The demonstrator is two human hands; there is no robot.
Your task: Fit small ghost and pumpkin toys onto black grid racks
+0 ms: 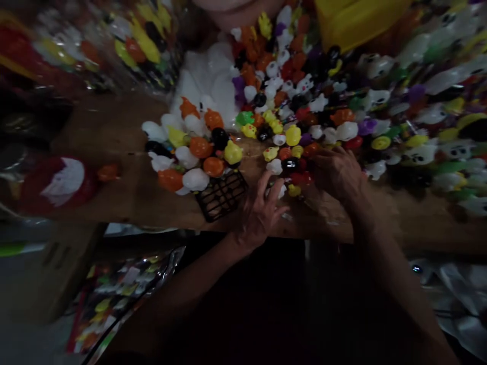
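Note:
My left hand (258, 215) rests palm down at the table's front edge, its fingers spread over a small white toy (281, 190). Just left of it is a black plastic grid (224, 196). Orange, white, black and yellow toy figures (200, 147) are massed at the grid's far side. My right hand (340, 175) reaches into the near side of the loose toys, fingers bent together beside a red toy (300, 178) and a black toy (290, 165). Whatever lies between those fingertips is hidden. A small yellow toy (294, 190) sits between my hands.
Loose toy figures (281, 76) heap across the back and right of the wooden table (129, 187). A yellow bin (357, 23) stands behind them. Filled clear bags (140, 45) are at the back left. A red-and-white round object (57, 185) lies left; another toy-filled bag (117, 294) is below.

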